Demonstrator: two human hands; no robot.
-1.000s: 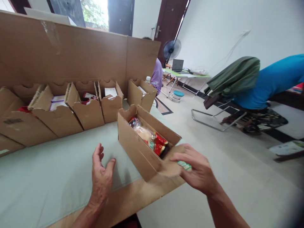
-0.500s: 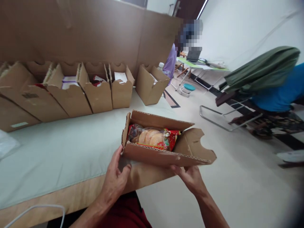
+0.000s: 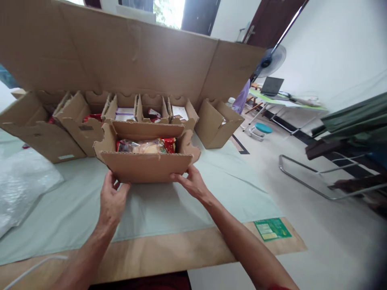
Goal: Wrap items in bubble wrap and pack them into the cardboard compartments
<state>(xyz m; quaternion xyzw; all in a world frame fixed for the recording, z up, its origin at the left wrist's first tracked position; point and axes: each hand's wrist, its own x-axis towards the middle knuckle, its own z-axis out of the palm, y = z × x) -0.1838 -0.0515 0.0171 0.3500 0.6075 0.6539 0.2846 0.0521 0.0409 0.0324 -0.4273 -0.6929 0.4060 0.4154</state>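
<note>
We see the left hand [image 3: 111,199] and right hand [image 3: 194,184] pinching the lower corners of a cardboard box [image 3: 148,168], before the row of boxes [image 3: 81,139]; an uneven hold could tip it, sliding the snack bag [image 3: 146,146] endward; flared, notched end flaps [image 3: 185,143] could snag; we note corrugated edges, glossy plastic, softly wrinkled cloth [image 3: 157,213].

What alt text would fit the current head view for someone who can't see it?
A left hand and right hand hold an open box near its lower corners, a packet inside, over pale green cloth. Behind stand more boxes before a cardboard panel; clear plastic lies at left.
</note>
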